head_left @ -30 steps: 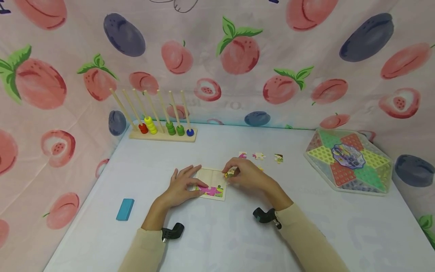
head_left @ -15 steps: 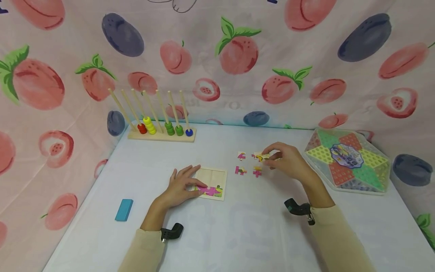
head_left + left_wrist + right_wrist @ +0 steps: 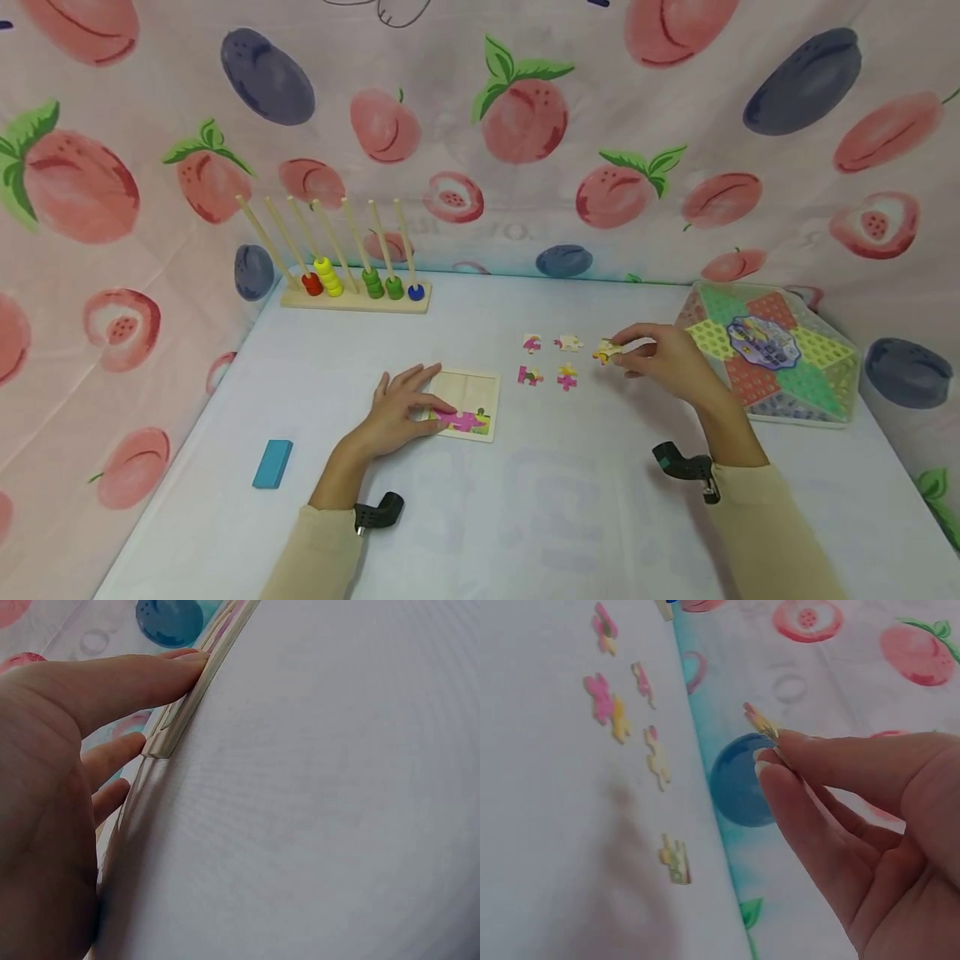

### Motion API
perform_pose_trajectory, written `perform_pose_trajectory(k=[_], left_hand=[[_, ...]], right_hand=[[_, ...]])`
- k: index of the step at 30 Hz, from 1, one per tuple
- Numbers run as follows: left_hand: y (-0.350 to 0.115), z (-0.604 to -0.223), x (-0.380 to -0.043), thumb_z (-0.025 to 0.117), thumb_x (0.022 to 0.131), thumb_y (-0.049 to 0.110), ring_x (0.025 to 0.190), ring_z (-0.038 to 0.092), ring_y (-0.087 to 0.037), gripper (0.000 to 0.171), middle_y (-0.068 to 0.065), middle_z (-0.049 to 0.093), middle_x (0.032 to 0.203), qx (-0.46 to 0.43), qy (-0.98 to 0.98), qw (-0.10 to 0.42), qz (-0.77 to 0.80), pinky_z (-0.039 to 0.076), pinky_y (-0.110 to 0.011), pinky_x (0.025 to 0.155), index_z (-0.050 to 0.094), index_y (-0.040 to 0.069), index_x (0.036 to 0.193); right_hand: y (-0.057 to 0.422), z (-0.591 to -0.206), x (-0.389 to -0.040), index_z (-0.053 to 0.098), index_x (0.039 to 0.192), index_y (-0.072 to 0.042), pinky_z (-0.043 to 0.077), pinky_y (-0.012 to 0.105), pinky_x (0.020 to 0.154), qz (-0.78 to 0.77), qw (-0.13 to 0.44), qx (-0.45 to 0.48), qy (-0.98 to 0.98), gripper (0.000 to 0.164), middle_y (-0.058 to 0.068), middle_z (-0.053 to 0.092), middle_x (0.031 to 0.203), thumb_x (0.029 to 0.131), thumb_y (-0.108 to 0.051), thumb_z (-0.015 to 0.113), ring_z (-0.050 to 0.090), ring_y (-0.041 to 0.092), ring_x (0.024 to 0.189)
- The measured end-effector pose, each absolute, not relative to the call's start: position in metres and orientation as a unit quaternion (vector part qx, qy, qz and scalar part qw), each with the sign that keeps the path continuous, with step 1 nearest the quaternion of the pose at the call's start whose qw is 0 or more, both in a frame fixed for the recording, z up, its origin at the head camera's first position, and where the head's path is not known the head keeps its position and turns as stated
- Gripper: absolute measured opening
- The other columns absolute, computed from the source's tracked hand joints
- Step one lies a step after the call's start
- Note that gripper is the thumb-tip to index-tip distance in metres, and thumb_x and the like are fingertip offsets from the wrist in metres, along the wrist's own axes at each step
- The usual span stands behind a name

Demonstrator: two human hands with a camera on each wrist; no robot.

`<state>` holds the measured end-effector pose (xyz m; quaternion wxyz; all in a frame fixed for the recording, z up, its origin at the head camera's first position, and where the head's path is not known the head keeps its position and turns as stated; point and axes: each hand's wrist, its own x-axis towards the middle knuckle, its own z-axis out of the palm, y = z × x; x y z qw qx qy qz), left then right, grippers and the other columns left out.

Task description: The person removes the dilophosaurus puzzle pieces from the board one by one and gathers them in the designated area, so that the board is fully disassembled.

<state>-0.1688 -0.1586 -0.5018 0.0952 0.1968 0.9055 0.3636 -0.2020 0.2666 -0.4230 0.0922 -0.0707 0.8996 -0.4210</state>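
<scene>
My right hand (image 3: 663,358) pinches a small yellow jigsaw piece (image 3: 759,718) between thumb and fingertips, raised above the table in the right wrist view. My left hand (image 3: 405,414) lies at the left side of a square wooden puzzle tray (image 3: 497,392), its thumb touching the frame in the left wrist view. Pink and green pieces (image 3: 468,422) fill the tray's near part, partly covered by that hand; bare wood shows beyond. Between tray and right hand lie several loose pieces, including a pink one (image 3: 530,377) and a white-yellow one (image 3: 570,342). A greenish piece (image 3: 676,859) also lies on the table.
At the back left stands a wooden bead-counting rack (image 3: 356,305) with coloured beads on upright pegs. A blue block (image 3: 272,464) lies left of the left forearm. A clear hexagonal box (image 3: 780,354) with coloured panels sits at the right. A fruit-print cloth (image 3: 465,108) hangs behind the table.
My right hand has moved right, from beside the tray past the loose pieces, carrying a jigsaw piece. My left hand has stayed on the tray.
</scene>
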Motion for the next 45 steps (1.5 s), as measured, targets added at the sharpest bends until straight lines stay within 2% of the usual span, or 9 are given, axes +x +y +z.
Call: perform_pose_trajectory(k=[7, 11, 25, 39, 45], left_hand=[[-0.158, -0.502, -0.169, 0.076, 0.089, 0.024, 0.159, 0.015, -0.039, 0.019, -0.008, 0.035, 0.167, 0.193, 0.906, 0.107, 0.362, -0.011, -0.071, 0.122, 0.08, 0.031, 0.106], [-0.158, -0.502, -0.169, 0.076, 0.089, 0.023, 0.159, 0.015, -0.038, 0.019, -0.007, 0.035, 0.168, 0.192, 0.908, 0.108, 0.357, -0.012, -0.07, 0.123, 0.08, 0.03, 0.106], [-0.159, -0.501, -0.169, 0.077, 0.089, 0.022, 0.16, 0.015, -0.038, 0.019, -0.007, 0.035, 0.168, 0.189, 0.905, 0.107, 0.365, -0.012, -0.069, 0.123, 0.08, 0.031, 0.105], [-0.16, -0.504, -0.169, 0.077, 0.088, 0.023, 0.159, 0.017, -0.039, 0.018, -0.008, 0.036, 0.167, 0.195, 0.905, 0.098, 0.365, -0.011, -0.072, 0.122, 0.08, 0.032, 0.104], [-0.16, -0.505, -0.168, 0.076, 0.089, 0.023, 0.159, 0.016, -0.039, 0.019, -0.008, 0.036, 0.167, 0.194, 0.904, 0.099, 0.369, -0.011, -0.072, 0.121, 0.08, 0.032, 0.104]], right_hand=[[0.265, -0.445, -0.204, 0.073, 0.115, 0.0, 0.061, 0.022, 0.069, -0.399, 0.127, -0.021, 0.908, 0.029, 0.024, 0.071, 0.121, 0.092, -0.017, 0.075, 0.075, 0.012, 0.08], [0.266, -0.455, -0.204, 0.073, 0.115, 0.002, 0.06, 0.022, 0.068, -0.389, 0.134, 0.002, 0.911, 0.028, 0.024, 0.072, 0.118, 0.093, -0.015, 0.073, 0.071, 0.008, 0.077], [0.264, -0.47, -0.206, 0.075, 0.103, 0.002, 0.052, 0.024, 0.056, -0.356, 0.126, 0.06, 0.924, 0.025, 0.007, 0.076, 0.082, 0.089, -0.018, 0.077, 0.061, 0.008, 0.06], [0.261, -0.465, -0.206, 0.074, 0.102, 0.0, 0.051, 0.026, 0.056, -0.33, 0.147, 0.062, 0.93, 0.024, 0.008, 0.075, 0.083, 0.09, -0.02, 0.077, 0.059, 0.011, 0.06], [0.261, -0.463, -0.207, 0.073, 0.102, -0.001, 0.048, 0.025, 0.06, -0.302, 0.156, 0.06, 0.939, 0.026, 0.008, 0.074, 0.086, 0.089, -0.023, 0.077, 0.061, 0.014, 0.07]])
